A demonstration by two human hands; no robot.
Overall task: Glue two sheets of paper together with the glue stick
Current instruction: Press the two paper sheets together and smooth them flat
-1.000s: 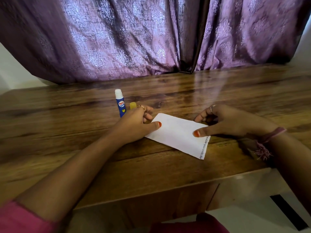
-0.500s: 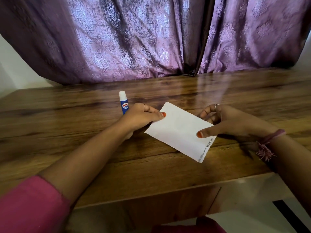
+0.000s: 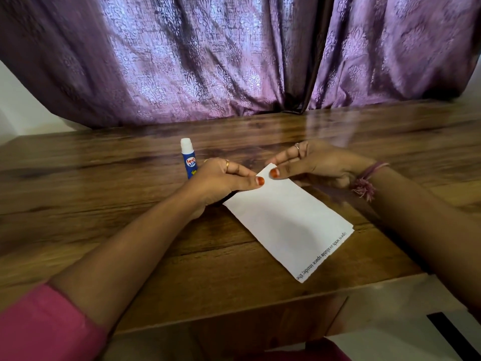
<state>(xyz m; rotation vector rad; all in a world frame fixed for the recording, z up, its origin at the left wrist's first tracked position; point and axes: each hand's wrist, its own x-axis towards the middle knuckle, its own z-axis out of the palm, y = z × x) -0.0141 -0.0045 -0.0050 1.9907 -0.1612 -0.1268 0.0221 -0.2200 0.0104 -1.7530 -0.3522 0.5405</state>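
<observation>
Both hands pinch the paper's (image 3: 289, 220) far corner: left hand (image 3: 221, 182), right hand (image 3: 312, 162). Glue stick (image 3: 188, 158) stands uncapped just beyond left hand. Likely pressing; can't tell sheets joined.

Purple curtain (image 3: 208, 61); glossy wooden table (image 3: 104, 204)

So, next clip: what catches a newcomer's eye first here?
The white paper lies slantwise on the wooden table, and the left hand and right hand pinch its far corner. Just behind the left hand stands the blue glue stick, upright. A purple curtain fills the background.
</observation>
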